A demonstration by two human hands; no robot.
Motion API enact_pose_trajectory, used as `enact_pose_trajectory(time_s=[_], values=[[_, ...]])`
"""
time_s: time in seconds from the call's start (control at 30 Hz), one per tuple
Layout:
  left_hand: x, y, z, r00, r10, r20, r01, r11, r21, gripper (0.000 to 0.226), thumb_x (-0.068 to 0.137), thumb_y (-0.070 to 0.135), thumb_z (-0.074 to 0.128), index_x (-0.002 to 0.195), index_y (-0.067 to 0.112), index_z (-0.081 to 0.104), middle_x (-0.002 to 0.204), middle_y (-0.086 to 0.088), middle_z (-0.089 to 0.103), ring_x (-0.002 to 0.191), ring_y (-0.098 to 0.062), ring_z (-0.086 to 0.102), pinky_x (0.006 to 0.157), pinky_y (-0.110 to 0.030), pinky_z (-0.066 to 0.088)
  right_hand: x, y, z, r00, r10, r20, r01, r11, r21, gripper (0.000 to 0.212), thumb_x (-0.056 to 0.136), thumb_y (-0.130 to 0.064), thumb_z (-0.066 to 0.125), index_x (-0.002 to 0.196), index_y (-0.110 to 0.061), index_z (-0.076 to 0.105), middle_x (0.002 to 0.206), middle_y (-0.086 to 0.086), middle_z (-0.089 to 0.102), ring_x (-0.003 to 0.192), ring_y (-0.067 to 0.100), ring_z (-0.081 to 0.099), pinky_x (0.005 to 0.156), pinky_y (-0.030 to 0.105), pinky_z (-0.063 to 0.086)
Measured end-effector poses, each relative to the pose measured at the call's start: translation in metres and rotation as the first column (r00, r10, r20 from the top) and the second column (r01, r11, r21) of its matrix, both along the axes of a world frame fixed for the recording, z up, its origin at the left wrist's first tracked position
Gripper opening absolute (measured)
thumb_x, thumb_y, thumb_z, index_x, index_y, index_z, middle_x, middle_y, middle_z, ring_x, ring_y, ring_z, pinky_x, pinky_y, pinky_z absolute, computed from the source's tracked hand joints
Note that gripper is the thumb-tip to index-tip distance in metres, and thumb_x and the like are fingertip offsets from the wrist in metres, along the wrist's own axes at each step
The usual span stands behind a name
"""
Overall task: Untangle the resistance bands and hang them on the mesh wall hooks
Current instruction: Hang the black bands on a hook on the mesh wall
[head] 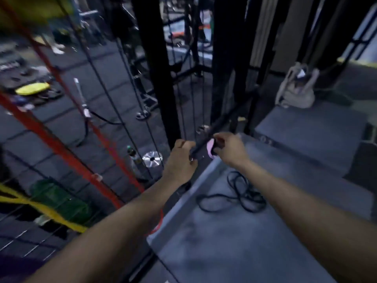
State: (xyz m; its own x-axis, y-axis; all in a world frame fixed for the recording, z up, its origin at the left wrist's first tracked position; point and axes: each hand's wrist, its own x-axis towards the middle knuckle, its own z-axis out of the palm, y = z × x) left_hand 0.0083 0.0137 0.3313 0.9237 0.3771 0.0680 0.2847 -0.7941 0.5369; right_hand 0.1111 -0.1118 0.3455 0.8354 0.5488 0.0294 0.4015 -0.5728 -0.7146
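Note:
Both my arms reach forward over a grey platform [224, 231]. My left hand [180, 160] grips the near end of a black band [206, 139] that runs taut up and to the right. Just to its right, my right hand [228, 148] pinches a pink band [210, 149]. A red band [61, 148] stretches diagonally across the left, a yellow band [36, 207] lies low at the left, and thin black bands [126, 111] hang over the wire mesh [30, 237]. The picture is blurred.
A loose black cord [234, 195] is coiled on the platform. A black steel post [161, 78] stands ahead. A grey bag [295, 88] sits at the back right. A bottle [132, 158] and a metal disc [152, 159] rest on the floor. A green thing [61, 199] lies behind the mesh.

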Motion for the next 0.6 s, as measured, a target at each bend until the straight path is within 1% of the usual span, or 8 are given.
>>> enact_pose_trajectory(time_s=[0.07,0.1,0.17,0.3,0.33,0.43,0.53,0.6], values=[[0.011,-0.007,-0.039,0.998,-0.040,-0.046,0.038,0.998,-0.059,0.047,0.083,0.008,0.060,0.129,0.012,0.048,0.128,-0.007,0.040,0.112,-0.024,0.050,0.091,-0.035,0.044,0.012,-0.012,-0.048,0.998,-0.041,-0.054,0.037,0.997,-0.063,0.028,0.079,0.000,0.059,0.107,0.004,0.063,0.107,0.024,0.062,0.102,0.036,0.057,0.085,0.034,0.040],[0.016,-0.009,-0.059,0.995,-0.061,-0.079,0.054,0.995,-0.087,0.047,0.083,0.009,0.060,0.129,0.012,0.048,0.127,-0.007,0.040,0.112,-0.024,0.051,0.091,-0.035,0.044,0.017,-0.018,-0.072,0.995,-0.061,-0.077,0.052,0.993,-0.109,0.029,0.080,-0.005,0.058,0.108,-0.001,0.062,0.108,0.021,0.062,0.103,0.034,0.057,0.086,0.034,0.040],[0.027,-0.014,-0.100,0.982,-0.110,-0.156,0.088,0.986,-0.143,0.045,0.083,0.012,0.060,0.127,0.012,0.049,0.124,-0.008,0.040,0.109,-0.026,0.052,0.091,-0.038,0.045,0.023,-0.029,-0.119,0.988,-0.111,-0.111,0.091,0.980,-0.177,0.024,0.078,-0.014,0.054,0.100,-0.007,0.061,0.102,0.017,0.062,0.098,0.030,0.057,0.083,0.034,0.041],[0.049,-0.020,-0.187,0.940,-0.194,-0.280,0.148,0.973,-0.177,0.050,0.081,0.009,0.060,0.129,0.009,0.048,0.126,-0.013,0.041,0.115,-0.031,0.049,0.094,-0.036,0.042,0.028,-0.049,-0.199,0.960,-0.207,-0.189,0.152,0.951,-0.269,0.031,0.079,-0.001,0.059,0.109,0.010,0.059,0.109,0.026,0.061,0.104,0.038,0.055,0.087,0.035,0.037],[0.053,-0.022,-0.209,0.927,-0.215,-0.307,0.168,0.970,-0.174,0.050,0.082,0.008,0.060,0.130,0.009,0.047,0.128,-0.013,0.041,0.116,-0.031,0.048,0.094,-0.036,0.042,0.030,-0.054,-0.220,0.955,-0.217,-0.204,0.155,0.947,-0.281,0.032,0.080,-0.001,0.060,0.111,0.009,0.059,0.111,0.026,0.060,0.105,0.038,0.055,0.089,0.035,0.039],[0.064,-0.026,-0.274,0.892,-0.256,-0.371,0.211,0.965,-0.158,0.049,0.084,0.011,0.061,0.131,0.013,0.046,0.132,-0.008,0.039,0.119,-0.027,0.046,0.095,-0.038,0.042,0.034,-0.067,-0.281,0.931,-0.257,-0.260,0.163,0.928,-0.334,0.041,0.084,-0.006,0.059,0.125,-0.005,0.055,0.125,0.018,0.055,0.116,0.033,0.053,0.097,0.035,0.042],[0.076,-0.029,-0.328,0.858,-0.297,-0.418,0.256,0.954,-0.153,0.053,0.087,0.014,0.061,0.135,0.015,0.041,0.135,-0.006,0.036,0.123,-0.025,0.043,0.097,-0.037,0.042,0.038,-0.079,-0.333,0.915,-0.307,-0.261,0.201,0.909,-0.366,0.037,0.087,-0.008,0.056,0.124,-0.007,0.056,0.125,0.015,0.054,0.115,0.030,0.052,0.096,0.033,0.040],[0.084,-0.034,-0.358,0.840,-0.315,-0.441,0.284,0.949,-0.135,0.056,0.088,0.015,0.060,0.138,0.016,0.036,0.139,-0.006,0.033,0.126,-0.026,0.041,0.100,-0.036,0.039,0.041,-0.086,-0.361,0.909,-0.340,-0.241,0.237,0.897,-0.373,0.037,0.086,-0.005,0.056,0.123,-0.006,0.058,0.126,0.014,0.054,0.117,0.029,0.052,0.098,0.032,0.039]])
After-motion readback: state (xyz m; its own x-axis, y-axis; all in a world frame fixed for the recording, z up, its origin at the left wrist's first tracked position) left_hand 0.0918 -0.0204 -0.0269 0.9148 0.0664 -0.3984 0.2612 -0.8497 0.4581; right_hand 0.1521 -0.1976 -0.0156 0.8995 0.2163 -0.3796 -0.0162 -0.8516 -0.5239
